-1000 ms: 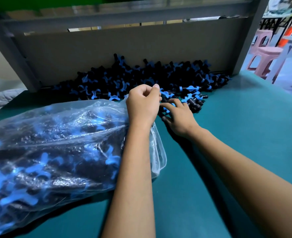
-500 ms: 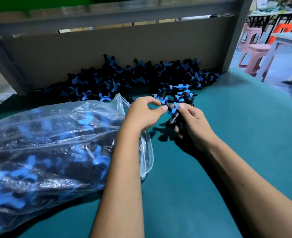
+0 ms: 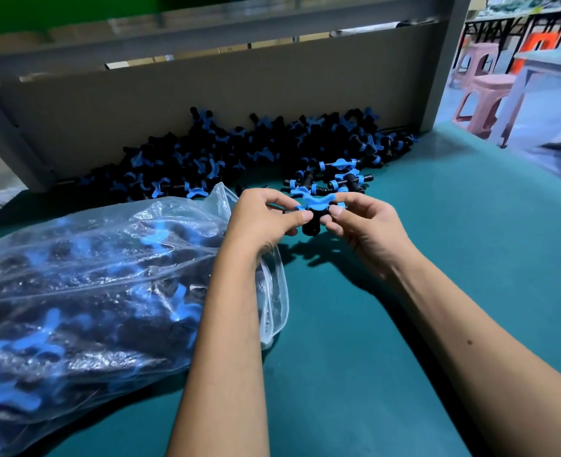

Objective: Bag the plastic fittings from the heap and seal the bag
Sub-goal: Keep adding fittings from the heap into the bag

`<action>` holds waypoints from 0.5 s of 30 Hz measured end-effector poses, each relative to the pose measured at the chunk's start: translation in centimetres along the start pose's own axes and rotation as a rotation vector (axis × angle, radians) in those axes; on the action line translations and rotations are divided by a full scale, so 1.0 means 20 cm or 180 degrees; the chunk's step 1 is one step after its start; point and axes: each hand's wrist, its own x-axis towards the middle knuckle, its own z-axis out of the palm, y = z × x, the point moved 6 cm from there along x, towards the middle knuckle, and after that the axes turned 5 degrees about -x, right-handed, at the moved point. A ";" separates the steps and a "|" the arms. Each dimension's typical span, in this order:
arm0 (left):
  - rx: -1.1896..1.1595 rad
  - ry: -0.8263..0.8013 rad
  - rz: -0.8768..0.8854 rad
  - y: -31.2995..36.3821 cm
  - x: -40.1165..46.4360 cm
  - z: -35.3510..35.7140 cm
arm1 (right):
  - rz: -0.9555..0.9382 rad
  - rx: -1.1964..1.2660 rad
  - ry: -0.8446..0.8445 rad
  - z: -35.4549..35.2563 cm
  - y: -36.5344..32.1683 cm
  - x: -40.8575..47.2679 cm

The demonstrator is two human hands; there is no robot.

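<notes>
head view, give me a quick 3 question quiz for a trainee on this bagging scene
1. True or false: both hands pinch one fitting above the table.
2. The plastic bag lies on which side of the left hand? A) its left B) its right C) behind the heap
3. Fill in: the heap is piled against the grey ____.

Key: 1 true; 2 A; 3 board. The right hand grips the fitting's other end.

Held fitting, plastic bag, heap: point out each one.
held fitting [image 3: 317,203], head view, on its blue wing handle.
plastic bag [image 3: 84,285], head view, on its filled clear side.
heap [image 3: 239,150], head view, on its middle.
</notes>
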 end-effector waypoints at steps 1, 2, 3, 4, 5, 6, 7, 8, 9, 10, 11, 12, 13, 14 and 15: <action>0.0003 -0.0014 0.0020 0.00 0.00 0.00 | -0.0073 -0.0284 0.0086 -0.01 -0.01 0.00; 0.0020 -0.0031 0.0046 0.00 0.00 0.01 | -0.0138 -0.0604 0.0154 -0.01 -0.01 -0.01; 0.0028 -0.0059 0.0065 0.01 0.00 0.01 | -0.0162 -0.0866 0.0219 -0.01 -0.01 -0.01; 0.0020 -0.0094 0.0074 0.00 0.00 0.02 | -0.0167 -0.1016 0.0265 -0.01 -0.01 -0.02; -0.0005 -0.0126 0.0070 0.00 0.01 0.02 | -0.0165 -0.1075 0.0292 -0.01 0.00 -0.02; -0.0031 -0.0149 0.0052 -0.01 0.01 0.01 | -0.0162 -0.1090 0.0292 -0.01 0.00 -0.02; -0.0042 -0.0173 0.0019 -0.02 0.01 0.01 | -0.0165 -0.1094 0.0272 0.00 0.00 -0.02; -0.0036 -0.0217 -0.0020 -0.03 0.01 0.00 | -0.0189 -0.1104 0.0232 0.01 0.00 -0.03; -0.0024 -0.0272 -0.0057 -0.04 0.01 0.00 | -0.0224 -0.1118 0.0187 0.02 0.00 -0.03; -0.0027 -0.0321 -0.0082 -0.04 0.00 0.00 | -0.0261 -0.1120 0.0158 0.02 0.00 -0.03; -0.0055 -0.0338 -0.0092 -0.04 0.00 -0.01 | -0.0293 -0.1098 0.0161 0.03 0.00 -0.03; -0.0127 -0.0311 -0.0096 -0.04 0.00 -0.01 | -0.0324 -0.1029 0.0196 0.02 0.00 -0.03; -0.0236 -0.0239 -0.0109 -0.04 0.00 -0.02 | -0.0345 -0.0907 0.0266 0.02 -0.01 -0.03; -0.0350 -0.0138 -0.0131 -0.04 0.00 -0.04 | -0.0349 -0.0742 0.0365 0.00 -0.01 -0.02; -0.0428 -0.0036 -0.0146 -0.03 0.00 -0.06 | -0.0342 -0.0581 0.0482 -0.02 -0.02 -0.02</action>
